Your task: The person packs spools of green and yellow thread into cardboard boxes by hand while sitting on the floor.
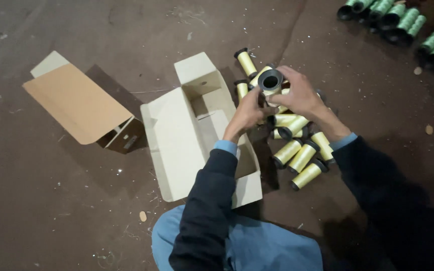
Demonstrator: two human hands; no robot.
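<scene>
My left hand (247, 112) and my right hand (301, 93) together hold a yellow thread spool (270, 83) with a black hollow core, its open end facing up. They hover over a pile of several yellow spools (300, 155) lying on the dark floor. Just left of my hands an open cardboard box (187, 130) lies with its flaps spread; its inside looks empty.
A second cardboard box (84, 105) lies on its side at the left, flap open. Several green spools (403, 20) lie at the top right corner. Small scraps dot the dark floor (51, 211). My knee in blue cloth (257, 246) is at the bottom.
</scene>
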